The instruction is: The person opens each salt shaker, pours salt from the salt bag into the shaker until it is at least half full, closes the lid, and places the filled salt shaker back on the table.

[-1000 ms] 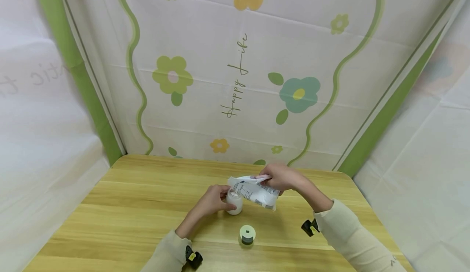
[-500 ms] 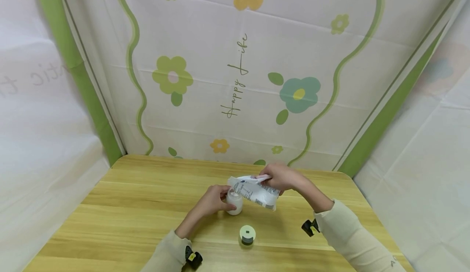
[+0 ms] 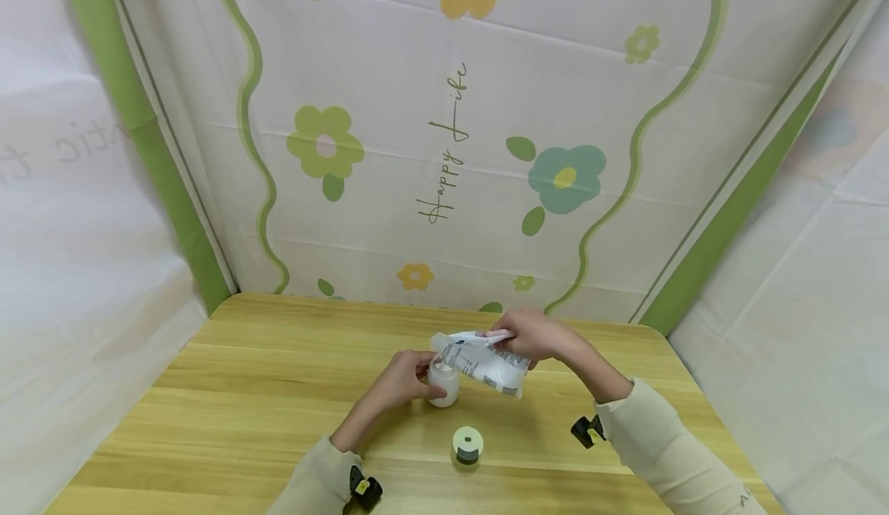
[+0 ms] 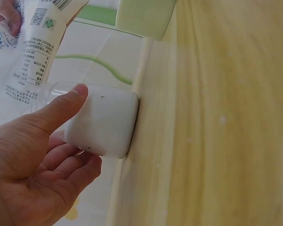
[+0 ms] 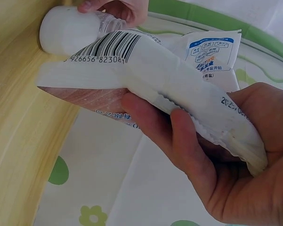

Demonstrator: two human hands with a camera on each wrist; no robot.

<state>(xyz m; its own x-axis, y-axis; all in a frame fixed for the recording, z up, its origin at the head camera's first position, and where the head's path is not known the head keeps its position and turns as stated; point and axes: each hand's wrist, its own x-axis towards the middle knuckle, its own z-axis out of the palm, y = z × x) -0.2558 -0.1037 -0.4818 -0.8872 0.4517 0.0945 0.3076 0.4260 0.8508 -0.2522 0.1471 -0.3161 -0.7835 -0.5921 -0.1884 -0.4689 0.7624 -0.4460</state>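
Observation:
A small clear jar (image 3: 444,383) filled with white stuff stands upright on the table, and my left hand (image 3: 401,380) grips its side between thumb and fingers. White fills most of the jar (image 4: 103,120) in the left wrist view, with a clear band near the neck. My right hand (image 3: 533,336) holds a white printed salt bag (image 3: 486,364) tilted, its corner over the jar's mouth. In the right wrist view the fingers curl round the bag (image 5: 155,66), which shows a barcode. The jar's opening is mostly hidden by the bag.
A pale green lid (image 3: 468,445) with a dark grey section sits on the wooden table (image 3: 278,391), nearer the front than the jar. White flowered cloth (image 3: 389,229) hangs behind the table's back edge and at both sides.

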